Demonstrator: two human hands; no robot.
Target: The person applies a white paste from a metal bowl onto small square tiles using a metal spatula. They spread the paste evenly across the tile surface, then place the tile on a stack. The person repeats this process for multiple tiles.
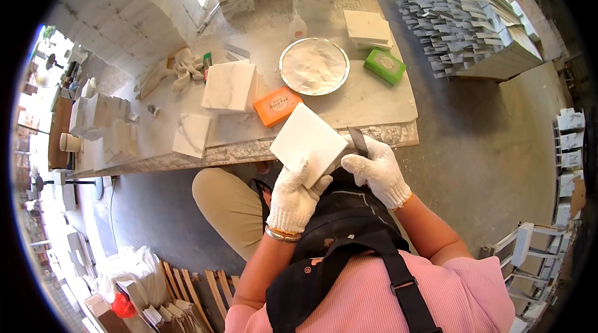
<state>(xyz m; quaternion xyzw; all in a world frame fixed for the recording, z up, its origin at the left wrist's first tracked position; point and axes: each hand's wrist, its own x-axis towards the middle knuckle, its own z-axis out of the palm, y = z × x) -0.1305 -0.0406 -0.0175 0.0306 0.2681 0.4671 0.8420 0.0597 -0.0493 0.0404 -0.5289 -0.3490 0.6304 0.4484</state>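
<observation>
White square tile (309,138), lower corner in left grip (294,201), near right grip (377,172)

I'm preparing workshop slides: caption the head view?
White-gloved left hand holds a square white tile; white-gloved right hand, a flat dark strip.

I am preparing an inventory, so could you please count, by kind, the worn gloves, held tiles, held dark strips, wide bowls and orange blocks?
Worn gloves: 2
Held tile: 1
Held dark strip: 1
Wide bowl: 1
Orange block: 1
Total: 6

White tile (307,140), orange block (278,106)
</observation>
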